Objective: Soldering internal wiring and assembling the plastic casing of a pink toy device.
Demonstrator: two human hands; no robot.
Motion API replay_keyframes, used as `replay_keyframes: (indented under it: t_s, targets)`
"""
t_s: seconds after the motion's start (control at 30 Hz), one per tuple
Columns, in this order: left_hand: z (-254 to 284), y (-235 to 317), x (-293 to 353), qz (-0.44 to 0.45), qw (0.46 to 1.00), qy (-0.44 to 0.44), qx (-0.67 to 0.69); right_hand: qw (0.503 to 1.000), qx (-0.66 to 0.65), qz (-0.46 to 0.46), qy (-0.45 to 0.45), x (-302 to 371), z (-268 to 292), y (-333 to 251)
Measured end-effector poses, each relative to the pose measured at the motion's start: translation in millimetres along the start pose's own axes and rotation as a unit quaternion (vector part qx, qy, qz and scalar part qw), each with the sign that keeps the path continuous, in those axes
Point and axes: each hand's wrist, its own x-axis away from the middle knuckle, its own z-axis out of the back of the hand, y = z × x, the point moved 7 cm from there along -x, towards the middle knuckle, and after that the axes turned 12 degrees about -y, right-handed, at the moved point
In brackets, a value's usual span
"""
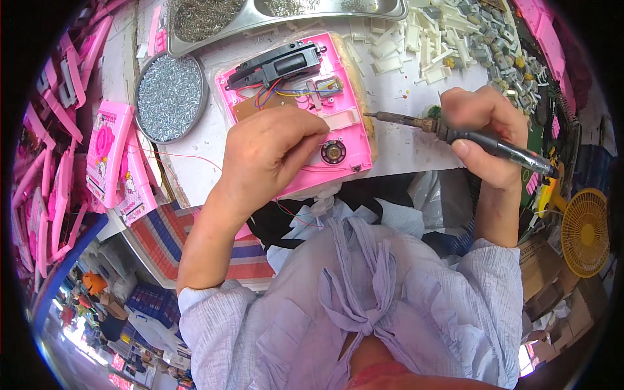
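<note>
A pink plastic housing (354,140) lies open on the table in front of me. Inside it are a black mechanism (286,64), coloured wires, a white plastic piece (340,119) and a small round speaker (333,152). My left hand (270,146) reaches over its left part, fingers pinched together close to the white piece. Whatever they pinch is hidden; thin red wires run near that hand. To the right, my right hand (491,130) is closed round the black handle of a soldering iron (403,119). Its thin tip points left, at the housing's right edge.
A round dish of small silver screws (170,97) stands at the left, below a metal tray (286,26) of small metal parts. White and grey plastic pieces (448,45) are heaped at the back right. Pink casings (107,153) pile up at the left. A yellow fan (585,224) is at far right.
</note>
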Motion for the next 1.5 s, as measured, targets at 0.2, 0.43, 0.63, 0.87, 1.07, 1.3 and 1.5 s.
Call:
replay_keyframes:
  t_s: [0.2, 0.43, 0.63, 0.87, 1.07, 1.3, 1.5]
  targets:
    - [-2, 9, -5, -0.005, 0.999, -0.039, -0.016, 0.997, 0.049, 0.008, -0.060, -13, -20, 3]
    - [-4, 11, -5, -0.002, 0.998, -0.052, -0.039, 0.991, 0.094, 0.014, -0.093, -23, -34, 6]
    - [-5, 10, -5, -0.006, 0.998, -0.046, -0.042, 0.990, 0.098, -0.001, -0.101, -25, -36, 8]
    - [-6, 12, -6, -0.008, 0.998, -0.043, -0.054, 0.989, 0.109, 0.003, -0.100, -26, -37, 9]
    - [-6, 11, -4, -0.009, 0.998, -0.044, -0.054, 0.988, 0.120, 0.011, -0.101, -27, -38, 7]
    - [-5, 10, -4, -0.010, 0.998, -0.041, -0.050, 0.999, 0.053, 0.008, -0.002, 4, -12, -3]
    - [-5, 16, -5, -0.019, 0.995, -0.038, -0.092, 0.948, -0.004, 0.006, 0.317, 142, 96, 0]
